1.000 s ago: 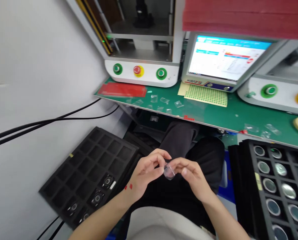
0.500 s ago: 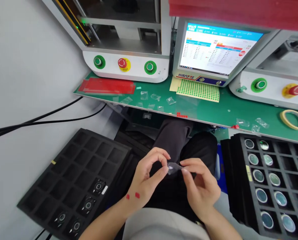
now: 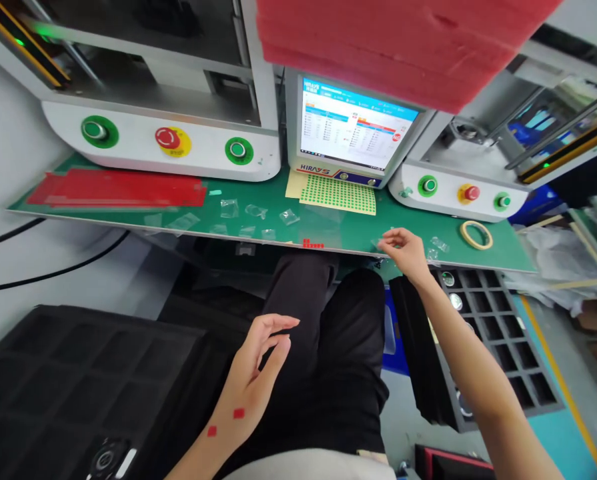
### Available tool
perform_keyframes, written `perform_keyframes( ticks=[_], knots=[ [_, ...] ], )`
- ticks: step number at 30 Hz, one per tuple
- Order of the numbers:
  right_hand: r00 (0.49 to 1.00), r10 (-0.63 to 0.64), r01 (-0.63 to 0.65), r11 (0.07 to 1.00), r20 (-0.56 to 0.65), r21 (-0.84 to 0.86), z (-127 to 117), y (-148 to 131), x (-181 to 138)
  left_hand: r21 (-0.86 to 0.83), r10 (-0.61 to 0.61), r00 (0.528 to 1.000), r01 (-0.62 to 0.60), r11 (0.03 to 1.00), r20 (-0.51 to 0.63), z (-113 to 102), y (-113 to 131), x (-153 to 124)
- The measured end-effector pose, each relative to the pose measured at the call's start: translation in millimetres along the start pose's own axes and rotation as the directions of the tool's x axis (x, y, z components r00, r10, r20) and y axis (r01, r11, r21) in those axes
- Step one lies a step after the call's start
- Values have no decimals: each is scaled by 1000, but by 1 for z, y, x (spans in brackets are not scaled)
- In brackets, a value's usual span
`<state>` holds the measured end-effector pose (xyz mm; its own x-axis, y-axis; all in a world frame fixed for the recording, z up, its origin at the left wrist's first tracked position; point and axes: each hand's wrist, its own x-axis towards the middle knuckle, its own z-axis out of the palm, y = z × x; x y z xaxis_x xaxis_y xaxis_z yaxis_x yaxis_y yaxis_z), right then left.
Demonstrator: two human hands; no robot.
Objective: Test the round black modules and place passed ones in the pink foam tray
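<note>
The right hand [image 3: 408, 253] is narrowed, seemingly pinching a faint clear film [image 3: 377, 244] at its nine o'clock, above the table's front edge. The left hand [image 3: 251, 373], thumb and fingers apart, holds nothing. So thin a film may cling to skin; a light pinch at one edge likely suits it best. From the left hand, the green table [image 3: 438, 223] spans eleven to two o'clock, bearing clear scraps [image 3: 229, 209]; a black tray [image 3: 128, 321] lies at nine.

Sets glossy clear plastic film scraps [image 3: 289, 217] against smooth green tabletop [image 3: 353, 230], matt black tray [image 3: 78, 363] near left, matt red foam [image 3: 378, 47] far.
</note>
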<state>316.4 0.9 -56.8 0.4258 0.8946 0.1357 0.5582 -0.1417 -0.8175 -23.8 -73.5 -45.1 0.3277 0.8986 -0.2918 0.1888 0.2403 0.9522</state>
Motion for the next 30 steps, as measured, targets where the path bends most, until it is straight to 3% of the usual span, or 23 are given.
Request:
perform_keyframes(
  ticks=[4,7,16,19,23,26,28,30],
  knots=[
    [993,-58,74,985,102,-156,10,18,19,60,-60,998,59,996,15,4,4,0],
    [988,-120,144,948,101,-284,14,22,18,111,-58,998,56,992,13,3,3,2],
    [927,-352,355,709,131,-609,11,25,0,243,-38,999,29,970,32,5,-1,8],
    [910,-393,376,639,136,-671,12,32,-4,261,19,998,-33,965,57,7,-2,8],
    [878,-455,426,603,148,-675,8,38,-6,309,191,980,-199,930,55,6,0,8],
    [847,-516,476,623,132,-620,5,49,-3,452,255,965,-258,854,69,-9,-3,8],
    [829,-552,488,631,92,-603,7,60,2,575,196,980,-169,801,14,-32,-14,6],
    [800,-596,472,554,69,-686,12,64,3,663,104,987,3,749,-123,-65,-30,-3]
  ],
)
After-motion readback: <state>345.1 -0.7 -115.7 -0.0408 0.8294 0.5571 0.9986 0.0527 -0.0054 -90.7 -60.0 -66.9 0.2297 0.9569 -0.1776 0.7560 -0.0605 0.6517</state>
